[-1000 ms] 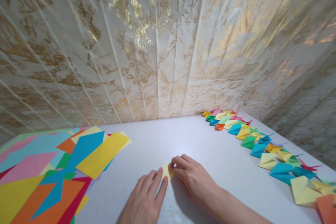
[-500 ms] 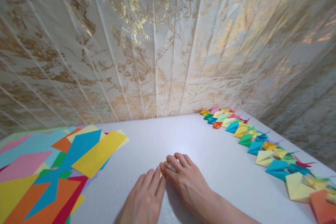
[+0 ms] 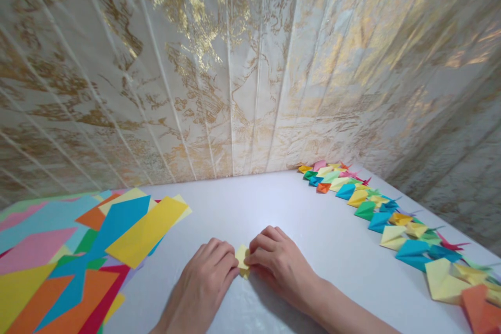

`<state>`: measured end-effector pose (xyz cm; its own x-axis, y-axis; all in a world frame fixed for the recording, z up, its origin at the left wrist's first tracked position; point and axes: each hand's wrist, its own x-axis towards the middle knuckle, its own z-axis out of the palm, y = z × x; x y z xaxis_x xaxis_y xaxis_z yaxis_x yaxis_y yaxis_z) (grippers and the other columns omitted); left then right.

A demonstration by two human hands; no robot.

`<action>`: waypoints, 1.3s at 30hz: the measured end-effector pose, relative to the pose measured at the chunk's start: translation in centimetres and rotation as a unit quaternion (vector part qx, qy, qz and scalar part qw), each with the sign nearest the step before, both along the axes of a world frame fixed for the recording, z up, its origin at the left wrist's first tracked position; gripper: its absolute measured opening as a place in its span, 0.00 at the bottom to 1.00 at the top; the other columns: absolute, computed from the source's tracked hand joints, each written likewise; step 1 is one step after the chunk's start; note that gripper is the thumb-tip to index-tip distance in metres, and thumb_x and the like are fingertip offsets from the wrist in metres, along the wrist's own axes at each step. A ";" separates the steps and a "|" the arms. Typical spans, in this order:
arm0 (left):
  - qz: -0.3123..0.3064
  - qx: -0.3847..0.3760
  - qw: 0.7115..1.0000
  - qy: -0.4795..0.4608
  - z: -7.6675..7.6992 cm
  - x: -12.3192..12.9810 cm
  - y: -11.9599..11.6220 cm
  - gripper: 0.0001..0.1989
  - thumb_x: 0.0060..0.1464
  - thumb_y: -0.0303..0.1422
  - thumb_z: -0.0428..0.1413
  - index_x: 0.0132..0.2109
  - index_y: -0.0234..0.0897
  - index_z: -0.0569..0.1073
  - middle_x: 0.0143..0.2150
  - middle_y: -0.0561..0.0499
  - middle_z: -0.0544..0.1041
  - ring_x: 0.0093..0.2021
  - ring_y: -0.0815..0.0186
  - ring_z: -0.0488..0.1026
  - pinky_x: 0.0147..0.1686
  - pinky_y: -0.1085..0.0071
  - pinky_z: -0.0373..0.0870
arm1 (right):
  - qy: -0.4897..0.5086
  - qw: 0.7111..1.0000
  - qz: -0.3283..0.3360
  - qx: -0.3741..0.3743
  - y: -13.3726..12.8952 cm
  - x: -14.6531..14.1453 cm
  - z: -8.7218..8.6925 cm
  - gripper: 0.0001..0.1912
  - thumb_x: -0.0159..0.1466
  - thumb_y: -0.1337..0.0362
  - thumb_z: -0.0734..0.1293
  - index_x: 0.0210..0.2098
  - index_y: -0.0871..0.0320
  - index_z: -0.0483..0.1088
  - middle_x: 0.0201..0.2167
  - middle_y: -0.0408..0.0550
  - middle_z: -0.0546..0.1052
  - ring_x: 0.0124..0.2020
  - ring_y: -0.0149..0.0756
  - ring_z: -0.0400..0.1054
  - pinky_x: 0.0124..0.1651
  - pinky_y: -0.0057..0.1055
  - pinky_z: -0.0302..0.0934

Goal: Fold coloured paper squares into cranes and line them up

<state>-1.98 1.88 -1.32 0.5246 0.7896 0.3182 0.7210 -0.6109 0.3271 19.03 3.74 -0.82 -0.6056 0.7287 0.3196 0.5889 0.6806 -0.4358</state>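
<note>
A small piece of folded pale yellow paper [image 3: 242, 257] lies at the front middle of the white table, between my two hands. My left hand [image 3: 209, 276] has its fingers curled together at the paper's left edge. From the right, my right hand [image 3: 276, 255] pinches the paper's other edge between thumb and forefinger. Both hands rest low on the tabletop, and their fingers cover part of the paper, so its full folded shape is hidden.
Loose coloured paper sheets [image 3: 90, 250] overlap across the table's left side, a yellow sheet [image 3: 146, 232] on top. Rows of folded paper cranes [image 3: 379, 222] run along the right edge. Behind the table [image 3: 235, 203] hangs a gold-patterned curtain [image 3: 235, 88].
My hands have drawn slightly apart, uncovering more of the yellow paper between them. The left hand has shifted left and its fingers are more curled. Sheets and cranes stay put.
</note>
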 end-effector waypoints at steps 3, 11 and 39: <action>0.035 -0.016 0.999 -0.009 0.1 0.0 -0.1 0.09 0.64 0.22 0.53 0.36 0.39 0.71 0.37 0.53 0.73 0.40 0.61 0.69 0.40 0.63 0.66 | 0.032 0.999 -0.025 -0.032 0.3 -0.2 -0.1 0.09 0.62 0.75 0.71 0.35 0.54 0.77 0.37 0.44 0.79 0.39 0.38 0.65 0.43 0.34 0.59; 0.129 -0.051 0.990 -0.035 0.3 0.2 0.4 0.09 0.62 0.27 0.55 0.32 0.39 0.70 0.39 0.52 0.73 0.43 0.59 0.69 0.42 0.61 0.68 | 0.039 0.979 -0.141 -0.145 0.9 -1.2 1.3 0.07 0.60 0.72 0.74 0.27 0.58 0.75 0.33 0.44 0.74 0.40 0.37 0.64 0.47 0.36 0.59; 0.170 -0.073 0.982 -0.037 -0.5 0.9 0.9 0.06 0.58 0.26 0.53 0.35 0.42 0.73 0.42 0.51 0.73 0.45 0.57 0.69 0.43 0.59 0.65 | 0.014 0.978 -0.164 -0.127 0.7 -1.6 1.2 0.08 0.60 0.70 0.73 0.35 0.57 0.69 0.38 0.45 0.71 0.43 0.41 0.62 0.47 0.38 0.54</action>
<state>-1.05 2.78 -1.86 0.2016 0.9551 0.2171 0.8460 -0.2816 0.4528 17.43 4.41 0.34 -0.3193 0.9404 0.1171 0.7430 0.3251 -0.5850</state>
